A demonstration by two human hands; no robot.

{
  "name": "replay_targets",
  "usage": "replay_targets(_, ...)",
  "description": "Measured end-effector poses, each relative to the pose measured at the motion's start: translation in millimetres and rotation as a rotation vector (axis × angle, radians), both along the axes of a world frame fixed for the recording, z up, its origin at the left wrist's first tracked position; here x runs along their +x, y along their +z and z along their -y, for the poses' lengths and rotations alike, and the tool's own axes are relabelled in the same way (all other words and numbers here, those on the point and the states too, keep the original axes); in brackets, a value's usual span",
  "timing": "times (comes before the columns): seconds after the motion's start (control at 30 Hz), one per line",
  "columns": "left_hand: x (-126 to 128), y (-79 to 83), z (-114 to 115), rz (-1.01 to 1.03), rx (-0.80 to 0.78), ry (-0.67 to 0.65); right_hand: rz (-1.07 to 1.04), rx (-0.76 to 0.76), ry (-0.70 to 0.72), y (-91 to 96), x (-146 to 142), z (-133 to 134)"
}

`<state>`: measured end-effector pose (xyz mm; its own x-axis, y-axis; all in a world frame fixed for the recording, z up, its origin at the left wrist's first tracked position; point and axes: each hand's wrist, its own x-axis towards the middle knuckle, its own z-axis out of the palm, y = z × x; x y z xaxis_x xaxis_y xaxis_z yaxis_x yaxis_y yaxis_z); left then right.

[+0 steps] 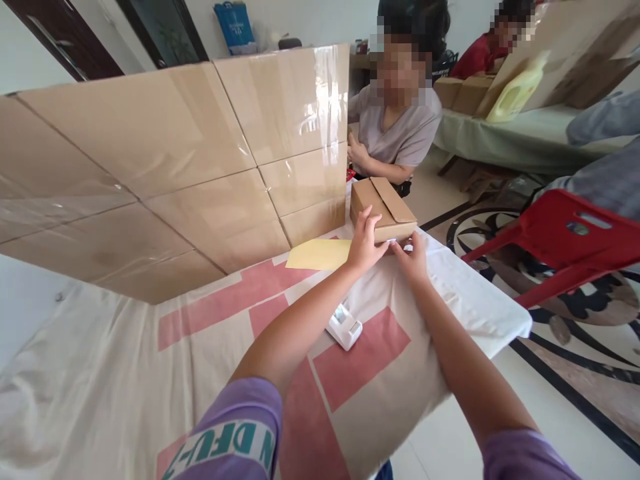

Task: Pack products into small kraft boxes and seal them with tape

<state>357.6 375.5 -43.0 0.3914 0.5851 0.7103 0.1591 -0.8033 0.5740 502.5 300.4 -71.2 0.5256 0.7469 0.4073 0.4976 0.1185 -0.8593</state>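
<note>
A closed cardboard box (pixel 383 210) sits at the far right corner of the cloth-covered table. My left hand (pixel 367 241) rests against the box with its fingers apart over the lid, its thumb reaching to the lower front edge. There, a small white piece (pixel 391 241), perhaps a label, shows between my two thumbs. My right hand (pixel 413 259) is closed at the front right corner of the box, thumb pressed to the white piece and fingers partly hidden. Yellow paper (pixel 320 255) lies left of the box. A white handheld device (pixel 345 327) lies on the cloth below my left forearm.
Taped cardboard boxes (pixel 200 173) form a wall along the table's far side. Beyond the box sits another person (pixel 400 123). A red plastic chair (pixel 575 233) stands to the right. Behind it, a second table (pixel 520 143) holds a yellow jug (pixel 517 90) and boxes.
</note>
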Motion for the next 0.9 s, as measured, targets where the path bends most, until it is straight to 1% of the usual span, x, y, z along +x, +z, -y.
replay_targets(0.07,3.5,-1.0,-11.8,-0.008,0.004,0.017,-0.014,0.005,0.008,-10.9,-2.2,-7.5)
replay_targets(0.2,17.5,5.5,-34.4,-0.048,-0.036,0.069,0.011,-0.047,-0.029,-24.8,-3.2,-12.3)
replay_targets(0.27,28.8,9.5,-45.7,-0.066,-0.093,0.138,0.019,-0.062,-0.049,-28.8,-1.5,-13.1)
replay_targets(0.37,46.2,17.2,-61.3,-0.108,-0.223,0.282,0.029,-0.067,-0.048,-30.7,0.9,-13.0)
replay_targets(0.43,53.1,24.1,-69.0,-0.126,-0.283,0.328,0.034,-0.083,-0.045,-29.8,2.0,-12.1)
replay_targets(0.5,51.1,31.4,-71.6,-0.144,-0.301,0.307,0.034,-0.098,-0.045,-27.9,2.6,-11.0)
replay_targets(0.57,35.3,36.8,-65.7,-0.183,-0.294,0.248,0.031,-0.102,-0.049,-25.7,3.0,-10.2)
replay_targets(0.63,2.2,37.2,-48.3,-0.228,-0.269,0.178,0.033,-0.1,-0.054,-23.1,2.9,-9.5)
replay_targets(0.7,-49.0,31.2,-20.2,-0.272,-0.246,0.135,0.041,-0.103,-0.049,-19.6,2.3,-8.0)
replay_targets(0.73,-80.8,26.2,-3.5,-0.297,-0.247,0.131,0.044,-0.107,-0.045,-17.3,1.8,-6.7)
replay_targets(0.8,-153.7,14.8,30.7,-0.331,-0.259,0.15,0.048,-0.124,-0.034,-10.9,0.1,-3.1)
replay_targets(0.83,-193.4,9.5,46.5,-0.337,-0.269,0.179,0.049,-0.141,-0.028,-6.5,-1.1,-1.0)
replay_targets(0.9,-275.9,2.0,72.6,-0.327,-0.298,0.278,0.047,-0.191,-0.008,5.3,-5.6,1.6)
